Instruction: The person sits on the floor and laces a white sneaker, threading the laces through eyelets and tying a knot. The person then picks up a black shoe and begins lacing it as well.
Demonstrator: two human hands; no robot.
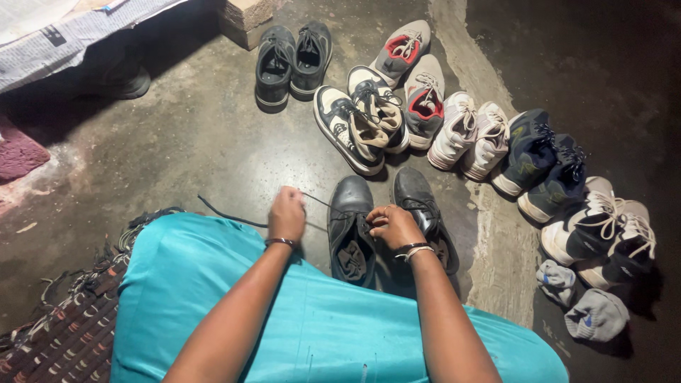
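My left grip pinches a lace that trails off to its left; my right grip rests on a shoe between the two. Its mate lies just right of that grip. Beyond both, more shoes curve away rightward, ending, I think, in socks on the floor.

Both arms reach forward; left hand fingers pinched, right hand fingers curled shut
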